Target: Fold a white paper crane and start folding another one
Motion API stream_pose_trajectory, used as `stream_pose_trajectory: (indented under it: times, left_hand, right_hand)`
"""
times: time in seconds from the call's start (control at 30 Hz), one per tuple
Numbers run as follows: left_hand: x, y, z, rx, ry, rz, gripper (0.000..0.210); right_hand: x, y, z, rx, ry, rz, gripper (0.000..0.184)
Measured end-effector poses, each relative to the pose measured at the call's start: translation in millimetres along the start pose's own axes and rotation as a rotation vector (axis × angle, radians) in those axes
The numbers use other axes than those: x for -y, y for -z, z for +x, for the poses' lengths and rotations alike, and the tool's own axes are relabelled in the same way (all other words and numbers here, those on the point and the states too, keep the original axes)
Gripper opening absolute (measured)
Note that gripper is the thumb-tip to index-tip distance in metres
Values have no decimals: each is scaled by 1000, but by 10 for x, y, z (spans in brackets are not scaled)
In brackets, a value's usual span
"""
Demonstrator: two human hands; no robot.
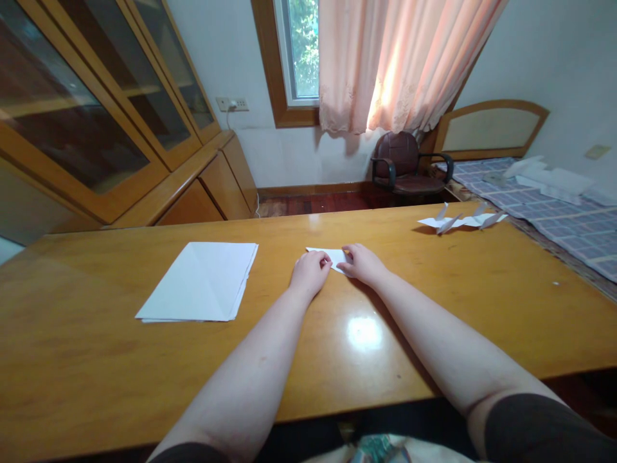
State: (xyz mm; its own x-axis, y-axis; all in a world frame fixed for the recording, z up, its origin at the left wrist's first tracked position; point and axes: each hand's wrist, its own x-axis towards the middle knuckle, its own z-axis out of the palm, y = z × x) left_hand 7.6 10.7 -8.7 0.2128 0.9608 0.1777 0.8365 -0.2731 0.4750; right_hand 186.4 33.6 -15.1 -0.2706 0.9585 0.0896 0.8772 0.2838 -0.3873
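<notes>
Broad tabletop [313, 360] around edges of small paper [338, 256]

Tabletop [87, 379]: wooden, yellow-brown, glossy, a bright reflection showing toward the front. Lying on it: left, one stack of white paper [202, 283], edges slightly out of line, top sheet faintly creased; centre, one small folded white paper [337, 256], partly hidden; back right, a group of folded paper pieces [460, 221] with upright points; near the right edge, one tiny white speck [556, 283].
</notes>
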Motion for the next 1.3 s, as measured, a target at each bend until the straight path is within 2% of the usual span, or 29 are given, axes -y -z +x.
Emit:
stream_pose_trajectory:
  times: [0.17,0.37,0.53,0.7,0.8,0.9,0.97,1.1,1.3]
  left_hand:
    - [-13,-25,-32,46,-74,11,22]
    - [3,-17,-43,49,-13,83,30]
    - [-98,-5,-78,86,46,132,41]
    - [-163,5,-111,193,51,191,64]
    - [-108,-14,-90,204,32,187,58]
    - [-27,-49,-57,175,34,180,41]
    - [13,-67,-41,154,42,183,42]
    - [38,-60,-36,142,5,156,40]
    - [31,-7,-33,110,-53,149,42]
  right_hand:
    - [13,-17,-29,-15,-29,53,60]
    - [-17,12,-27,27,14,160,29]
    - [56,33,-27,54,-71,93,29]
    - [157,51,-89,99,-19,13,30]
    - [126,67,-102,90,38,-14,31]
    - [46,93,-84,-16,120,-47,28]
    - [-5,104,-69,-68,208,-48,25]
    - [-52,92,-54,-31,340,14,29]
    - [-20,88,-48,2,332,36,32]
